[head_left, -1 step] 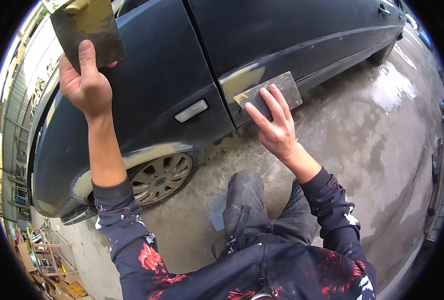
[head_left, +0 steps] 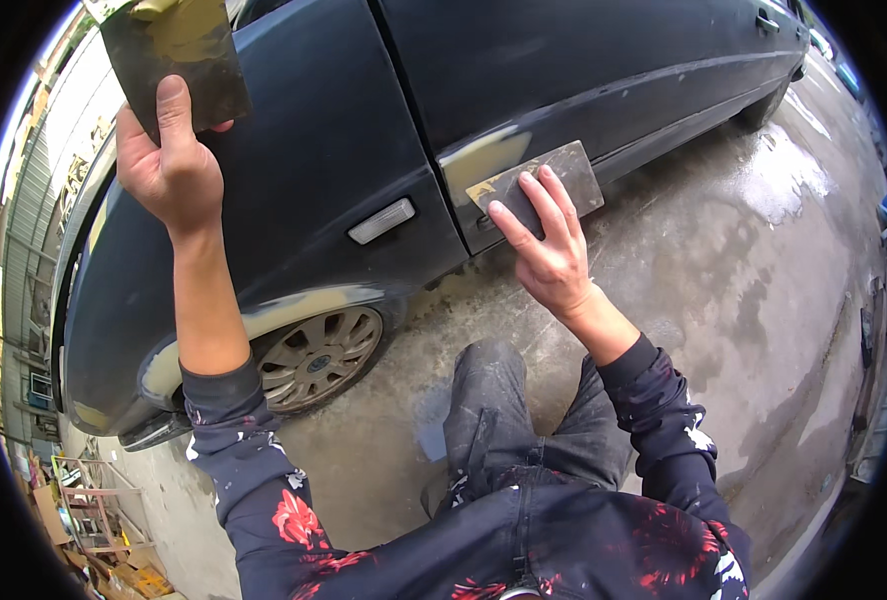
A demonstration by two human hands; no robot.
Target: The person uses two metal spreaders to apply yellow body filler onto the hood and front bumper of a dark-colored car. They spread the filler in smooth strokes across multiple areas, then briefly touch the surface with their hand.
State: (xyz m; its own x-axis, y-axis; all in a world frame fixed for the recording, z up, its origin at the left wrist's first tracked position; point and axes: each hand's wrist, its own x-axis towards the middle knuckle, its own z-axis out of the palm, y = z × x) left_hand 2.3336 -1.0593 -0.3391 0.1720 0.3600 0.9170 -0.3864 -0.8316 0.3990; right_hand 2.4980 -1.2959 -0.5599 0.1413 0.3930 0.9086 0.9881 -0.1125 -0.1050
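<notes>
My left hand (head_left: 172, 160), raised at the upper left, grips a dark flat putty board (head_left: 179, 65), thumb on top. A smear of yellowish putty (head_left: 189, 25) lies on its upper part. My right hand (head_left: 554, 235) holds a grey rectangular putty spreader (head_left: 574, 178), fingers spread over its face. Some putty clings to the spreader's left edge. That tool is at the lower door of a dark car (head_left: 314, 140), overlapping a pale yellow putty patch (head_left: 484, 158) in this view; I cannot tell how firmly it touches.
A clear side marker light (head_left: 382, 221) sits on the fender, left of the door seam. Below it is a wheel (head_left: 322, 360), its arch edged with pale filler (head_left: 294, 308). Wet concrete (head_left: 734, 290) stretches right. Cardboard and a metal frame (head_left: 104, 505) stand at the lower left.
</notes>
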